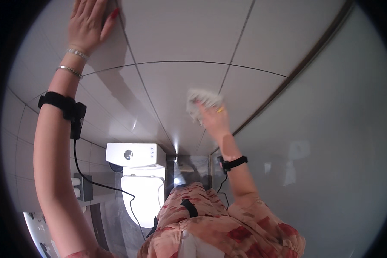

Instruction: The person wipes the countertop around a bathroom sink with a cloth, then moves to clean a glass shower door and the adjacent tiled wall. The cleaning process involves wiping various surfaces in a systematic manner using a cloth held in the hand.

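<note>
My left hand [88, 28] is stretched up at the top left, its fingers extended and the palm lying against the tiled wall [180, 38]. Bracelets circle that wrist. Lower and nearer the middle, my right hand [214, 119] presses a crumpled pale grey cloth [202, 101] to the wall tiles. The cloth sits under and around the fingertips, so part of the grip is hidden. A yellow ring shows on one finger of this hand.
A white toilet [144, 193] with its lid down stands below on the left, its white tank [131, 155] behind. A grey holder [85, 187] with white rolls hangs left of it. Along the right runs a frosted panel [322, 163] with a dark frame. Black cables trail from both arm straps.
</note>
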Demonstrator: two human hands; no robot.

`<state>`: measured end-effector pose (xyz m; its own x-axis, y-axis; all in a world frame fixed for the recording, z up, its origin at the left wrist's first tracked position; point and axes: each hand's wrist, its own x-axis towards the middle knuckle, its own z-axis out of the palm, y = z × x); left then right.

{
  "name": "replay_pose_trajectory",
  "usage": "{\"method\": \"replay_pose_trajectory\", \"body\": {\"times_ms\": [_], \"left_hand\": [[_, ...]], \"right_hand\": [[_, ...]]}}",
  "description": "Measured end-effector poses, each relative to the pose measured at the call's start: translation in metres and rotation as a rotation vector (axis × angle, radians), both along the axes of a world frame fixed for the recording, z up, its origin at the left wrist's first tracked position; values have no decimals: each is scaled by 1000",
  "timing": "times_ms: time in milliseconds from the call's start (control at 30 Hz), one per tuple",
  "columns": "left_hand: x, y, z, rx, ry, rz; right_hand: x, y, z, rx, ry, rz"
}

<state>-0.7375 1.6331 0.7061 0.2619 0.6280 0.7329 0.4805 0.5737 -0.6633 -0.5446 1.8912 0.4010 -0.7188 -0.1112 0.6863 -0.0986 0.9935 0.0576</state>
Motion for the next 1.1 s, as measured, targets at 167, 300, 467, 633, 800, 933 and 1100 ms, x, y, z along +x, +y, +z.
{"method": "replay_pose_trajectory", "body": {"times_ms": [167,300,467,633,800,933,1100], "left_hand": [[-4,2,-3,28,-86,-11],[-3,2,-4,19,-35,1],[3,3,-4,14,-95,98],[5,9,-10,-2,-230,-20],[11,10,-4,-13,-161,-87],[13,10,-28,140,-365,-351],[57,26,-129,99,-465,-617]], "right_hand": [[-28,-13,113,-170,449,20],[-55,-56,147,-16,403,103],[-90,-108,98,236,200,321],[-90,-119,69,344,-17,453],[-75,-109,154,146,128,65],[-77,-101,202,103,382,69],[-81,-95,203,142,313,67]]}}
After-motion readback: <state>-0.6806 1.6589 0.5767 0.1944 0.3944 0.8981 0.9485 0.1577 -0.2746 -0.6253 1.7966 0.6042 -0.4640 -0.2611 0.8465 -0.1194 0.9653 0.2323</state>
